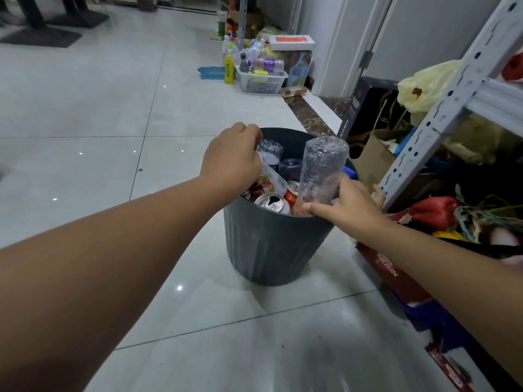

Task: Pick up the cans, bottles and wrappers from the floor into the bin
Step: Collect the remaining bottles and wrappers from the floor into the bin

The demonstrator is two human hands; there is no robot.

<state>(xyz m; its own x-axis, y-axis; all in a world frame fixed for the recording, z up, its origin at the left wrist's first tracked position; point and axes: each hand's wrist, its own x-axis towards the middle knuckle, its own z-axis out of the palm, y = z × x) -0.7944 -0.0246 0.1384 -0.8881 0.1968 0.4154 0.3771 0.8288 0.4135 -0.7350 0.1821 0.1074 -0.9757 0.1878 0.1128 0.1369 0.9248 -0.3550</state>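
Observation:
A dark grey bin [266, 244] stands on the tiled floor, filled to the rim with cans and bottles. My right hand [348, 202] grips a clear plastic bottle [322, 165] near its lower end; the bottle stands upside down in the bin's right side. My left hand [232, 159] reaches over the bin's left rim, fingers curled round a white and red can [273, 178] that lies tilted on the pile. An opened silver can [271, 200] and a red can [291, 193] lie at the front. Another clear bottle [270, 149] sits behind my left hand.
A grey metal shelf post [441, 108] and stacked boxes [396, 275] crowd the right side. A cardboard box [373, 159] sits behind the bin. Farther back, a white basket [261, 82] holds several bottles beside a yellow bottle [229, 69]. Open floor stretches left.

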